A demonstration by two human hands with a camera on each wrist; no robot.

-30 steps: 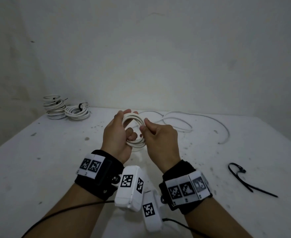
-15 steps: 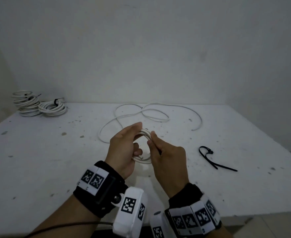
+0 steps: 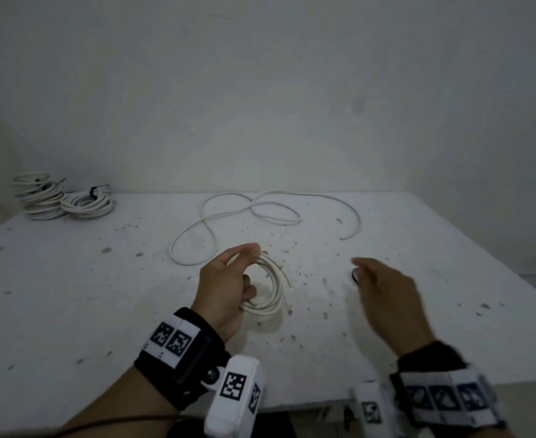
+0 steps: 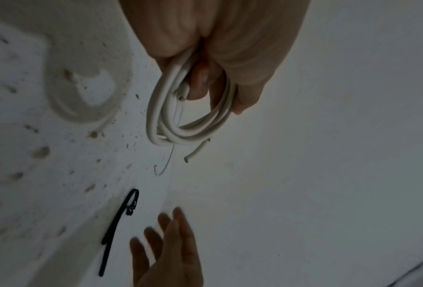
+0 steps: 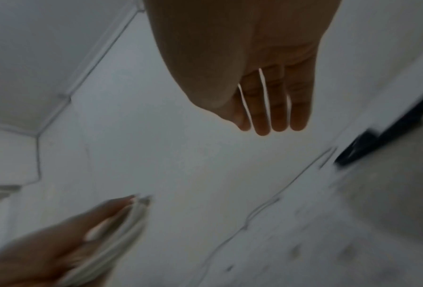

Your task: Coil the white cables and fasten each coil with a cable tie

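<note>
Right hand (image 3: pixel 386 298) off coil (image 3: pixel 268 287), seemingly

Speckled white table (image 3: pixel 70 295), bare wall (image 3: pixel 260 90)

A white, dark-speckled tabletop (image 3: pixel 70 295) fills the foreground. A plain pale plaster wall (image 3: pixel 260 105) rises behind it.

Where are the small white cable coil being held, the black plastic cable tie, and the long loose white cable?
Small white cable coil (image 3: pixel 268 287), head view, right side of its loops.
Black plastic cable tie (image 4: pixel 112 229), left wrist view, mid-strap.
Long loose white cable (image 3: pixel 211 238), head view, nearest loop.
</note>
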